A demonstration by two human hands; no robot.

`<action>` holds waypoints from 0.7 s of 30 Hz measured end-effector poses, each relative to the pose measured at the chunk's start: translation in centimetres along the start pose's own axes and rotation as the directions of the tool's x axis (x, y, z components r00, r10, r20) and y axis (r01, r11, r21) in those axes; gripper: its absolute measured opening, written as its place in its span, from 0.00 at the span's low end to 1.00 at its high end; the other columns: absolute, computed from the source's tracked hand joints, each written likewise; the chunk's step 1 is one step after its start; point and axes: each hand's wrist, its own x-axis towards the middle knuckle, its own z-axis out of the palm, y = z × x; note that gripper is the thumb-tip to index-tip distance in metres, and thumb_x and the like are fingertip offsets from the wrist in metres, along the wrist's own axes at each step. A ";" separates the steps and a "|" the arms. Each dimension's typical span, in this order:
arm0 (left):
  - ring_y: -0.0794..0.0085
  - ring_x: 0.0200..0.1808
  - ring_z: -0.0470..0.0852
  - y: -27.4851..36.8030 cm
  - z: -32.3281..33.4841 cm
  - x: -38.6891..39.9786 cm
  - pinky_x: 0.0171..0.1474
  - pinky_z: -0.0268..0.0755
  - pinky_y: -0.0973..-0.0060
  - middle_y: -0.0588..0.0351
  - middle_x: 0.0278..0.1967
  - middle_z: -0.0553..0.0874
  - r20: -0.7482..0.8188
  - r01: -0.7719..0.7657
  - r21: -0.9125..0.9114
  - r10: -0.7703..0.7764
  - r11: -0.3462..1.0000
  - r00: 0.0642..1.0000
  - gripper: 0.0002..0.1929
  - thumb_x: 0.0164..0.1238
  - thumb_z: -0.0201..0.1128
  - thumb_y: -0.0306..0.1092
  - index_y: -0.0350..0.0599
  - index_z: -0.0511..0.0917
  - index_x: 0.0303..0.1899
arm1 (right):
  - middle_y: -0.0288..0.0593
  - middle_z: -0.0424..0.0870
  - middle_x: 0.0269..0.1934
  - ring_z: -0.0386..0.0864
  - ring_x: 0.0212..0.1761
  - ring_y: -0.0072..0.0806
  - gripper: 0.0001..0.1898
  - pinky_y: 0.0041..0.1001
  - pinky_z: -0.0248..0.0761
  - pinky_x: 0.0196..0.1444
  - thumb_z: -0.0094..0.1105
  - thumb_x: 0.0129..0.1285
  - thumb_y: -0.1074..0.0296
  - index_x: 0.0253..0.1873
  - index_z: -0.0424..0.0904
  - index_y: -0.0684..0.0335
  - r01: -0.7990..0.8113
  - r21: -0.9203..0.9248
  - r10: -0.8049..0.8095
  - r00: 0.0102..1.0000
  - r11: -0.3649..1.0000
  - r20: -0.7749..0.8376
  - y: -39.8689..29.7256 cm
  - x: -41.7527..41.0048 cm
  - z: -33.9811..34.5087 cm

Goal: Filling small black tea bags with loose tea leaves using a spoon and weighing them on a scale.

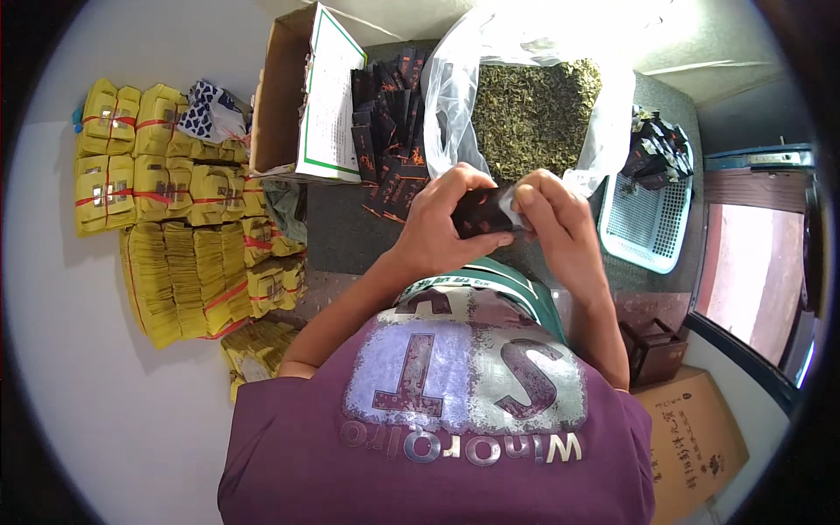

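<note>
Between my two hands is a black packet (pixel 482 213) with orange print and a silvery end on its right. My left hand (pixel 436 220) wraps around its body, thumb below and fingers above. With thumb and fingers, my right hand (pixel 554 216) pinches the silvery end. Just beyond them, a clear plastic bag (pixel 454 98) stands with its mouth spread, holding loose dried green leaves (pixel 535 118) that look like tea. Flat black packets (pixel 390 125) with orange print lie in a heap left of the bag.
Right of the bag, a light blue plastic basket (pixel 646 226) holds several black packets (pixel 659 151). An open cardboard box (pixel 335 98) stands at the left of the dark tabletop (pixel 341 239). Yellow bundles (pixel 161 190) tied with red bands are stacked farther left. A wooden stool (pixel 653 354) and cardboard (pixel 689 433) sit lower right.
</note>
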 end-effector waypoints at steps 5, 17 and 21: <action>0.70 0.45 0.83 -0.7 -0.3 -0.5 0.50 0.75 0.71 0.54 0.43 0.83 -0.019 0.095 -0.059 -0.096 0.994 0.995 0.30 0.46 0.85 0.34 0.42 0.77 0.50 | 0.31 0.71 0.25 0.67 0.25 0.16 0.15 0.19 0.61 0.29 0.50 0.81 0.61 0.38 0.75 0.63 -0.230 0.496 0.232 0.971 0.838 0.059 2.3 0.3 0.5; 0.60 0.43 0.84 -1.9 0.1 2.1 0.48 0.77 0.66 0.51 0.42 0.82 -0.009 -0.077 -0.009 0.077 0.997 0.997 0.28 0.43 0.86 0.34 0.42 0.78 0.46 | 0.40 0.68 0.25 0.64 0.26 0.23 0.09 0.28 0.63 0.31 0.53 0.77 0.69 0.41 0.75 0.67 0.004 -0.183 -0.005 1.000 0.983 -0.001 1.1 0.6 -1.3; 0.59 0.45 0.84 -2.2 0.3 2.9 0.50 0.77 0.66 0.50 0.44 0.82 0.026 -0.087 -0.035 0.088 0.996 0.996 0.27 0.44 0.85 0.35 0.42 0.78 0.45 | 0.39 0.68 0.25 0.65 0.27 0.23 0.08 0.28 0.63 0.30 0.53 0.77 0.69 0.41 0.75 0.67 -0.001 -0.250 -0.009 0.999 0.968 -0.038 1.4 1.1 -1.8</action>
